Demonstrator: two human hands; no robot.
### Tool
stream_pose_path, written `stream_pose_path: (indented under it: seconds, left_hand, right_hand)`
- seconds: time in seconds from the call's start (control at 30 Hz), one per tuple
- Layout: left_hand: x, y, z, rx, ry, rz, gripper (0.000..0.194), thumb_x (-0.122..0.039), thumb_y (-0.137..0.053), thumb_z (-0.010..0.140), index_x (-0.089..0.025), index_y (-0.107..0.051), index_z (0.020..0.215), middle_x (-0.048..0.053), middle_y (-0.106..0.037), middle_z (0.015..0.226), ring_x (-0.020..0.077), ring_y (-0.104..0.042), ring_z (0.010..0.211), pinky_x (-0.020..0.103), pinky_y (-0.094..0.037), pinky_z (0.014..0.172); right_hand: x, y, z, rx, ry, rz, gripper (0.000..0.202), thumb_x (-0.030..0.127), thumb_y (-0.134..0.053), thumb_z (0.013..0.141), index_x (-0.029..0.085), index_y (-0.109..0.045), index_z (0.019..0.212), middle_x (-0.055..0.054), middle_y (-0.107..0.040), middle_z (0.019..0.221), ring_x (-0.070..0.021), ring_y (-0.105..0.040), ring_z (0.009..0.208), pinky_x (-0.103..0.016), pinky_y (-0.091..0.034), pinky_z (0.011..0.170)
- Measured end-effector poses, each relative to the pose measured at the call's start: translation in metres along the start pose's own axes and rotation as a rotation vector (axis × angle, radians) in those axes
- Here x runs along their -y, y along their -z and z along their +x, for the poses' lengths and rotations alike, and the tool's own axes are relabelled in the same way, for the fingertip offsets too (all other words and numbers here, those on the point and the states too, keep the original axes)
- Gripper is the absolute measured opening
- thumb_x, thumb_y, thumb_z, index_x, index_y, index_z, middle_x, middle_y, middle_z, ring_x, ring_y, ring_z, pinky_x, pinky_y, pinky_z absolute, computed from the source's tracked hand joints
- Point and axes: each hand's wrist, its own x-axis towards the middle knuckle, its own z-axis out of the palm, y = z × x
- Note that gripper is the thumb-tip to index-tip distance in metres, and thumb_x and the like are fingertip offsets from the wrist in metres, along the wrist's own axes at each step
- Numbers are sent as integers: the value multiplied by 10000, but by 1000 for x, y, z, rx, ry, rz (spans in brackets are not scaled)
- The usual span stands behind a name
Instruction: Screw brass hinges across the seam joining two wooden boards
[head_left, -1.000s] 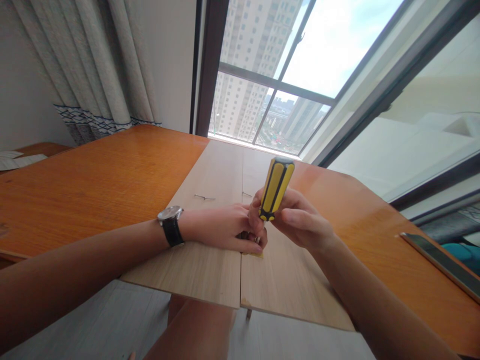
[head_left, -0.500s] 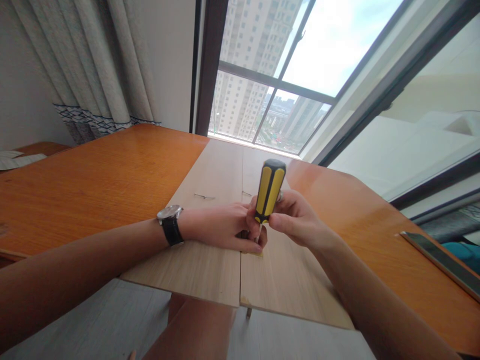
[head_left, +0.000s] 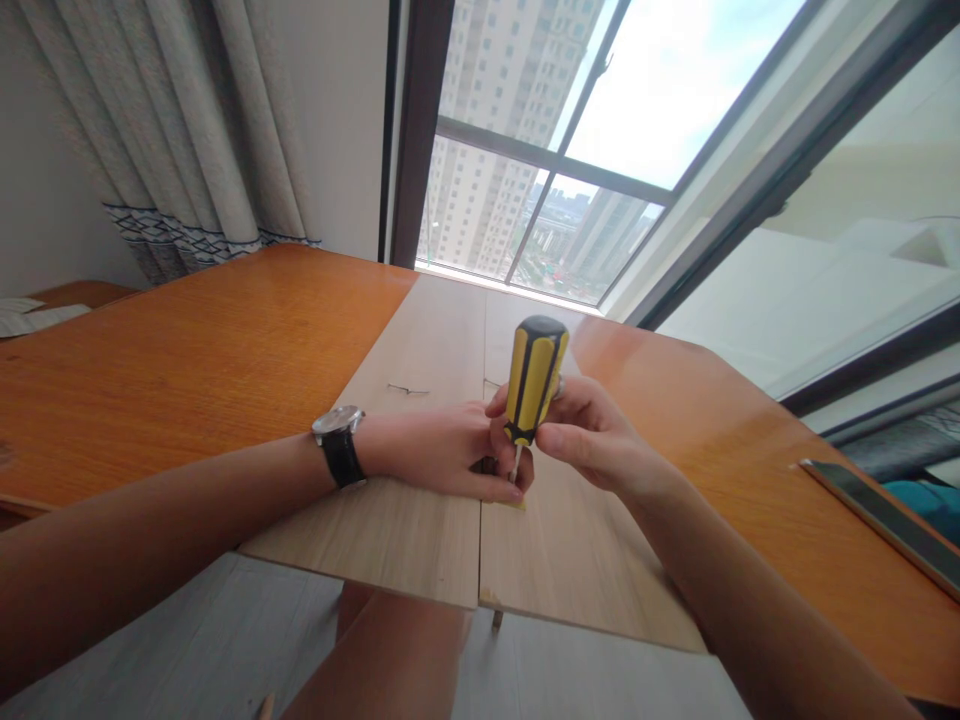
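Observation:
My right hand (head_left: 592,430) grips a screwdriver (head_left: 537,375) with a yellow and black handle, its fingers wrapped around the handle. The screwdriver stands nearly upright, its handle leaning slightly right, and its metal shaft points down between my left fingers. My left hand (head_left: 450,455), with a watch (head_left: 340,440) on the wrist, rests on the boards, thumb and fingers closed around the shaft's lower end. What they pinch there is hidden. A small yellowish piece (head_left: 513,504) shows under the left fingertips. Below lie two pale wooden boards, the left board (head_left: 375,535) and the right board (head_left: 577,560), edge to edge.
The boards lie on an orange-brown wooden table (head_left: 187,370) and overhang its front edge. A thin dark bent piece (head_left: 407,390) lies on the left board. At the right table edge is a dark flat object (head_left: 877,520). A window (head_left: 555,170) and a curtain (head_left: 202,130) stand behind.
The screwdriver's handle has turned a little and shifted slightly left at the top. Both hands stay in nearly the same place.

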Motion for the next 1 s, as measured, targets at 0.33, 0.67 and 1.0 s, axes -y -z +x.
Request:
stream_pose_path:
  seconds: [0.33, 0.67, 1.0]
  left_hand:
    - [-4, -2, -1, -22, 53, 1, 189, -189, -636, 902, -162, -683, 721, 53, -752, 841, 154, -683, 822, 255, -544, 787]
    - [-2, -2, -1, -23, 33, 9, 179, -183, -636, 902, -156, -681, 731, 50, -754, 844, 150, -687, 827, 250, -545, 805]
    - [-1, -3, -2, -19, 60, -20, 130, -219, -645, 900, -156, -679, 792, 60, -742, 850, 160, -672, 811, 264, -540, 793]
  right_hand:
    - [2, -2, 2, -8, 20, -49, 192, 301, -726, 894, 135, -722, 989, -53, -740, 825, -94, -677, 624, -167, -554, 539]
    - [1, -2, 1, -22, 10, -69, 221, 326, -718, 898, 130, -699, 998, -52, -737, 802, -105, -680, 625, -176, -552, 523]
    - [2, -2, 3, -23, 6, -77, 272, 343, -787, 833, 134, -642, 929, -48, -714, 805, -125, -700, 667, -192, -566, 522]
